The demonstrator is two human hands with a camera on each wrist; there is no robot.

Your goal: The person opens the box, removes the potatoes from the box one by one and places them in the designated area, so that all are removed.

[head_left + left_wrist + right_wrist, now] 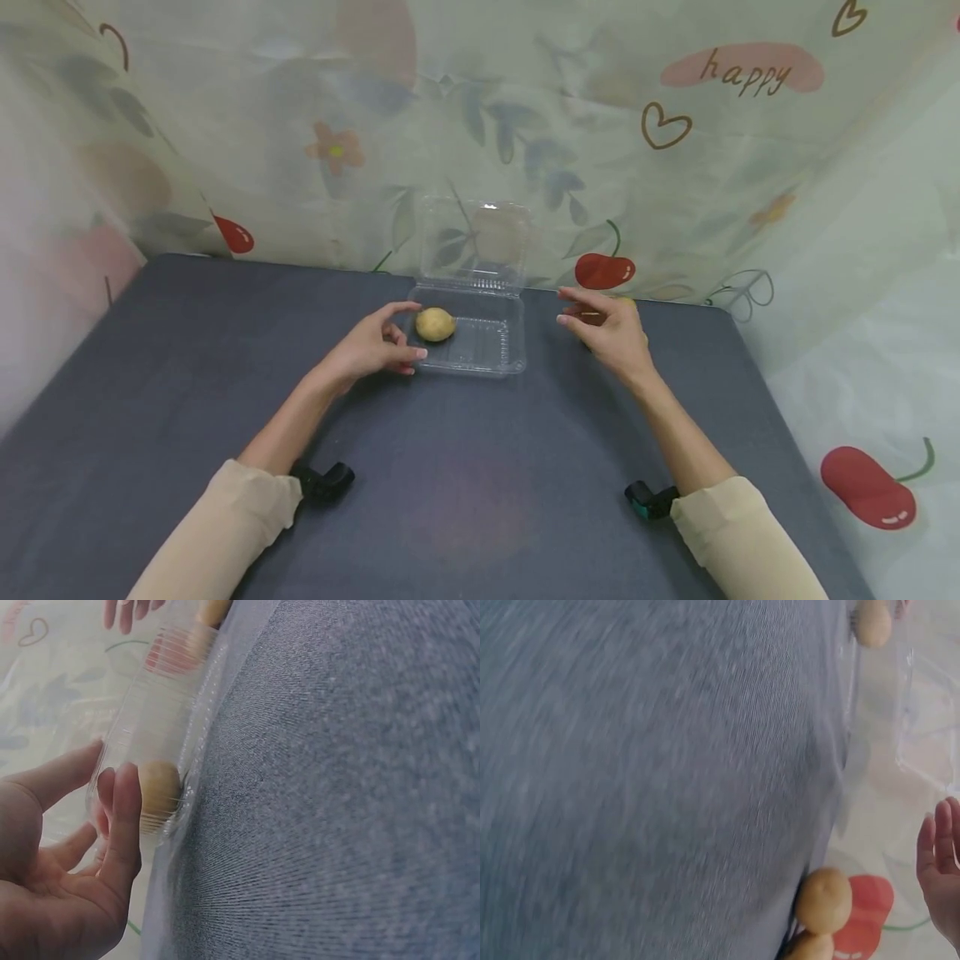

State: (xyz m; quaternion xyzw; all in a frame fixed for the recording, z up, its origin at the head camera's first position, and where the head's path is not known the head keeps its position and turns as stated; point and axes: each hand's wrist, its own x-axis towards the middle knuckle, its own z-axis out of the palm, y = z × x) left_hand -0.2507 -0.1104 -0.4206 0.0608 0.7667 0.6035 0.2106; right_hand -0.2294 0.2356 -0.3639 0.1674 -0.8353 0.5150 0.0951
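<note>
A clear plastic clamshell container [480, 354] sits at the table's far edge with its lid [476, 242] raised against the curtain. One potato [435, 325] lies in its left end. My left hand [375, 343] grips that end, index finger at the back corner and thumb at the front. In the left wrist view, the fingers [126, 802] lie against the container wall [142, 727]. To the right of the container, my right hand [609, 329] is apart from it, fingers extended and holding nothing. Two potatoes [823, 900] show near it in the right wrist view; the head view mostly hides them.
A dark grey cloth covers the table [465, 500]. Behind it hangs a pale curtain [285, 200] printed with cherries, leaves and hearts, reaching round both sides. Black straps with small devices [326, 483] sit at both wrists.
</note>
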